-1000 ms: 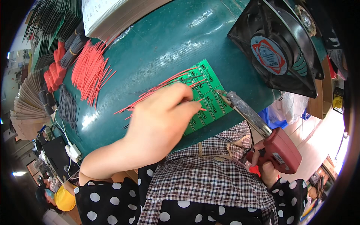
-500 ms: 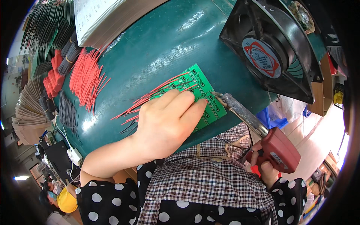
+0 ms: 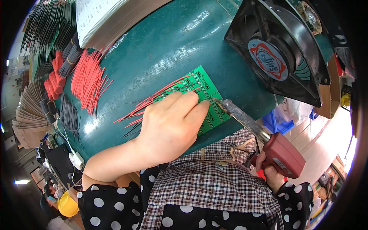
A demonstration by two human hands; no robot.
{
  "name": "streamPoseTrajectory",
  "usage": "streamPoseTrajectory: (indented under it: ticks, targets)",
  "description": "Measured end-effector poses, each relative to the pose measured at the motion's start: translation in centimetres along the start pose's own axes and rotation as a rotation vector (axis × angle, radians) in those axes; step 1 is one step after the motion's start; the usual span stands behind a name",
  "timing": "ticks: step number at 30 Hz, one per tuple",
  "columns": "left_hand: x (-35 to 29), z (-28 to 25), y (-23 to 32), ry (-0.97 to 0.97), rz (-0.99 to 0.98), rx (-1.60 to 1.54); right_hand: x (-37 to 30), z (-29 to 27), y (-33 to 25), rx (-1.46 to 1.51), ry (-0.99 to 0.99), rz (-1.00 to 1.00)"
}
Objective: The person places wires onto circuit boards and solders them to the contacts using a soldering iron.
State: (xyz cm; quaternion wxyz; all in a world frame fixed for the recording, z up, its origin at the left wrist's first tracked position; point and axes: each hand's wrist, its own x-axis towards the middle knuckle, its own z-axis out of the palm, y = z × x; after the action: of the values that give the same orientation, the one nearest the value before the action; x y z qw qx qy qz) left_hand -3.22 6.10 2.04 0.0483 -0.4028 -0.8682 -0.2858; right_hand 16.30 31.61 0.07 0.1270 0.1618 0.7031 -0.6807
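A green circuit board (image 3: 207, 78) lies on the bench with several red and black wires (image 3: 147, 100) running from it to the left. My left hand (image 3: 170, 119) rests over the board, fingers pinched on what looks like a red wire, its end at the pads by my fingertips; most of that wire is hidden under the hand. My right hand (image 3: 270, 172) is closed round the red handle of a soldering iron (image 3: 249, 120). The iron's tip meets the board just right of my left fingertips.
A black fan (image 3: 268, 57) stands at the far right. Loose red wires (image 3: 86, 80) and black wires (image 3: 69, 117) lie left, near a thick stack of paper (image 3: 115, 27). A blue bin (image 3: 278, 122) sits beyond the bench edge. Another person in yellow (image 3: 68, 205) is at lower left.
The soldering iron has shifted slightly left, bringing its tip closer to my left fingertips. My left hand has barely moved, its fingers still pinched at the board.
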Motion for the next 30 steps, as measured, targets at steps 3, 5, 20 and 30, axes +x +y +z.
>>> streamPoseTrajectory:
  ticks: [3, 5, 20, 30]
  targets:
    - [0.0, 0.0, 0.0, -0.001, 0.003, -0.001, 0.5, 0.5, -1.5, 0.144, -0.043, 0.093]
    - [0.0, 0.0, -0.1, 0.005, 0.009, -0.006, -1.2, -0.4, 0.9, -0.286, -0.052, 0.032]
    - [-0.1, 0.1, -0.1, 0.013, 0.007, 0.015, 0.6, 1.3, -2.1, 0.236, -0.001, 0.062]
    - [0.0, -0.5, 0.2, -0.004, -0.04, -0.009, 0.1, -0.1, -3.9, -0.47, -0.127, -0.24]
